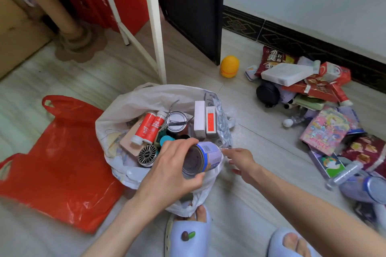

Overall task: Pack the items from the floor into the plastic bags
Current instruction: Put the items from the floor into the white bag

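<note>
Nearest the lens, two pale blue slippers (189, 236) planted on pale wood-look flooring (240, 204), one toe touching the near rim of a white plastic bag (146, 98). Just above, left hand (170, 175) clasped around a tilted blue-and-white tin can (203, 157) at the bag's near right edge, base toward the camera; right hand (240, 161) beside it, fingers loosely extended toward the rim, gripping nothing visible. Inside the open bag: two red bottles (149, 127), a round vented metal disc (147, 155), a silver-lidded jar (177, 121), and two upright boxes (205, 119) against the far right wall. Flat to the left, touching the white bag, a red plastic bag (60, 156). To the right, across a bare strip of floor, a heap of snack packets and boxes (313, 89) along the dark skirting. Farther back, a yellow egg-shaped object (229, 66) beside a dark door edge (194, 6), white frame legs (154, 27) standing behind the bag.
</note>
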